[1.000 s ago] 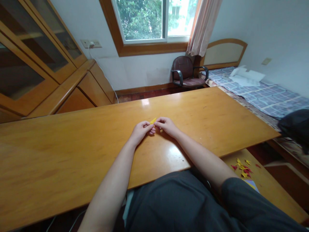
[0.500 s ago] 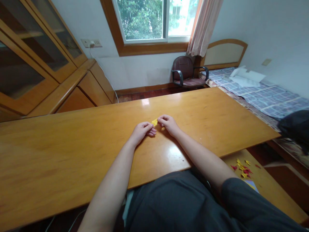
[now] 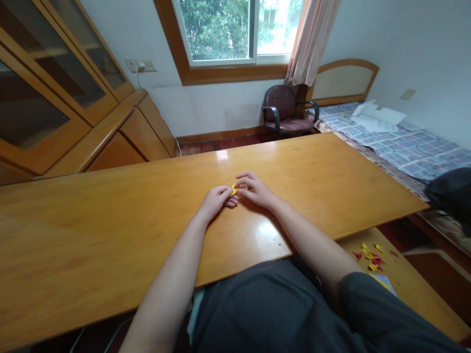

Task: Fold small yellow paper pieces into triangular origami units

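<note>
A small piece of folded yellow paper (image 3: 234,190) is between my two hands, above the middle of the wooden table (image 3: 147,225). My left hand (image 3: 219,200) pinches its left side between thumb and forefinger, with the other fingers curled beneath. At the right side of the paper, the thumb and forefinger of my right hand (image 3: 256,190) close on its edge, while the remaining fingers are raised and spread. The fingers hide much of the paper, so its exact folded shape cannot be made out.
Several small red and yellow folded paper figures (image 3: 372,256) lie on a lower wooden surface (image 3: 415,289) at my right, near a stack of paper sheets (image 3: 384,283). Beyond the table stand a chair (image 3: 281,110) and a bed (image 3: 397,142). A glass-door cabinet (image 3: 91,122) is at the left.
My right hand's fingers have shifted left over the paper and spread, and less of the yellow paper shows. My left hand keeps its pinch almost unmoved.
</note>
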A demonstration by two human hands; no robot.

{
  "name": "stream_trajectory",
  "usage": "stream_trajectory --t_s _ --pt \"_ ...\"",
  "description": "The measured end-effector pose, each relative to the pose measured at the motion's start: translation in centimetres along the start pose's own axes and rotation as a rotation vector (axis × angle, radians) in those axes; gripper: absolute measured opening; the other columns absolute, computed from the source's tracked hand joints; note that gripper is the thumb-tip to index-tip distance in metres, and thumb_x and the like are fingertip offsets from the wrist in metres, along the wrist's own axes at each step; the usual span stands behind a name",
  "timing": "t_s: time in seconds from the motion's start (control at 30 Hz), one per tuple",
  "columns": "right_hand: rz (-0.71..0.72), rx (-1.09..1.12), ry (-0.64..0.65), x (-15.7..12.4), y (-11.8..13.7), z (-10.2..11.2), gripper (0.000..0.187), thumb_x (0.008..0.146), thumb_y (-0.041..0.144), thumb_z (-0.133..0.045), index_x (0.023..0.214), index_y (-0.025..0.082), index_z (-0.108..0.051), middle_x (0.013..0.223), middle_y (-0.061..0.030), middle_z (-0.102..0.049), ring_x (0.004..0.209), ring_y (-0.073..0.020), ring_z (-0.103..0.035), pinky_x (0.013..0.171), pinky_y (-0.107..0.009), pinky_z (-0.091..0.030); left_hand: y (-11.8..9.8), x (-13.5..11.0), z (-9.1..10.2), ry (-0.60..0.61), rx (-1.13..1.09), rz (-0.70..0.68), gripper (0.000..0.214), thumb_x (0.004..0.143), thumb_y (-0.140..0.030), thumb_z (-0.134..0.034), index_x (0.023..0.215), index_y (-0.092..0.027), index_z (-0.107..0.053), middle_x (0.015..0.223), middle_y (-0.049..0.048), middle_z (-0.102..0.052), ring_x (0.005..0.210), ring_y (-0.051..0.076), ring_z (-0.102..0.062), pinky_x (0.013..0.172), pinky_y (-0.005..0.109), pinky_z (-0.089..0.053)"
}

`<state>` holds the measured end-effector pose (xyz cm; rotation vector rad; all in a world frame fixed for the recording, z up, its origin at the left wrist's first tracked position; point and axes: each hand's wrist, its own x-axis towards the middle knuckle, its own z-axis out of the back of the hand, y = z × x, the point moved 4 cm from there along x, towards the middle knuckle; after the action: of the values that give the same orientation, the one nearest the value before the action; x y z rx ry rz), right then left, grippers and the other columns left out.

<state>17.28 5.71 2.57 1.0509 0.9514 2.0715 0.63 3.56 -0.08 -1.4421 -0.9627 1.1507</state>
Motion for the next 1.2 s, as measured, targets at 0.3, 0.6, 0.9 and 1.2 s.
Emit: stream_trajectory --t_s 0.3,0.6,0.9,1.2 --pt "0.046 -0.061 0.054 0.23 -0.26 -0.46 0.005 0.086 0.02 -0.058 0.085 0.017 -0.063 0.12 -0.0092 -0.052 0.102 -0.0172 -0.057 0.086 -0.033 -0.051 -0.16 -0.08 -0.23 -0.003 0.063 0.009 0.039 0.073 -0.05 -0.07 0.08 -0.011 -0.067 0.076 0.01 -0.073 0.066 0.017 -0.069 0.065 0.029 -0.056" --pt "0.069 -0.073 0.013 0.23 0.1 -0.68 0.006 0.085 0.015 -0.054 0.081 0.017 -0.056 0.103 -0.0078 -0.057 0.098 -0.0175 -0.056 0.086 -0.033 -0.048 0.05 -0.05 -0.09 -0.002 0.098 -0.01 0.043 0.073 -0.053 -0.071 0.083 -0.011 -0.07 0.079 0.0113 -0.073 0.068 0.018 -0.069 0.068 0.032 -0.056" --pt "0.035 -0.091 -0.001 0.47 -0.69 -0.72 0.004 0.083 0.017 -0.058 0.08 0.017 -0.056 0.087 -0.0036 -0.055 0.085 -0.0166 -0.055 0.08 -0.031 -0.045 0.13 0.11 -0.1 0.005 0.183 -0.059 0.044 0.076 -0.055 -0.068 0.083 -0.012 -0.069 0.078 0.0108 -0.072 0.065 0.017 -0.068 0.067 0.031 -0.056" --pt "-0.048 -0.084 -0.005 0.45 -0.86 -0.7 0.005 0.08 0.018 -0.06 0.077 0.017 -0.057 0.082 -0.0018 -0.056 0.081 -0.0154 -0.053 0.076 -0.03 -0.043 -0.06 -0.21 -0.12 0.009 0.235 -0.045 0.04 0.076 -0.054 -0.069 0.074 -0.013 -0.066 0.071 0.0088 -0.071 0.058 0.015 -0.065 0.058 0.027 -0.053"
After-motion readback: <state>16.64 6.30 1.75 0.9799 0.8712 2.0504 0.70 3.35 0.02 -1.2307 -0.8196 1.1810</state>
